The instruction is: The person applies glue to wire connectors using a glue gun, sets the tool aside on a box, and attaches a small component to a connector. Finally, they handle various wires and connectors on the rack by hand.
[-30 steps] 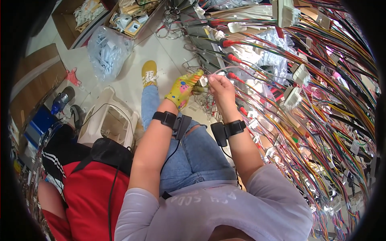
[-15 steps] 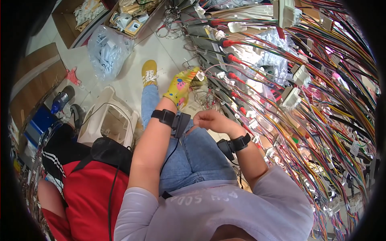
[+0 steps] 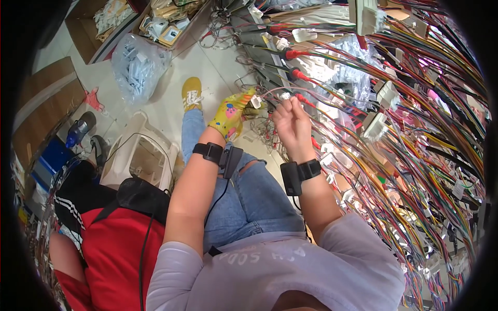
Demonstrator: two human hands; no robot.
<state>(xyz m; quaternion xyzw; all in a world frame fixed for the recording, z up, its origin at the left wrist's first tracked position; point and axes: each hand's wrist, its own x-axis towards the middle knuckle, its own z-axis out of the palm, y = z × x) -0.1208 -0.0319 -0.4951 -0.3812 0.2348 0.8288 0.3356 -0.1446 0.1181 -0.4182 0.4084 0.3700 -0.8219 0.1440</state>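
Observation:
My left hand point(image 3: 230, 115), in a yellow patterned glove, pinches a small white connector point(image 3: 256, 101) at its fingertips. A thin pink wire point(image 3: 290, 88) arcs rightward from near that connector. My bare right hand point(image 3: 293, 126) is raised beside the wiring board, its fingers curled together. What those fingers hold, if anything, is hidden. Just beyond them sits another white connector point(image 3: 285, 96); whether they touch it I cannot tell. Red-booted cable ends point(image 3: 298, 75) line the board's edge nearby.
Dense bundles of coloured wires point(image 3: 394, 155) fill the right side. A clear bag of white parts point(image 3: 136, 70) lies on the floor near a cardboard box point(image 3: 85, 31). Left of my legs stand a beige plastic stool point(image 3: 136, 122) and a person in red point(image 3: 116, 249).
My right hand has moved up and away from my lap to the board's edge, its fingers now pointing forward. My left hand keeps the connector, nearly in place.

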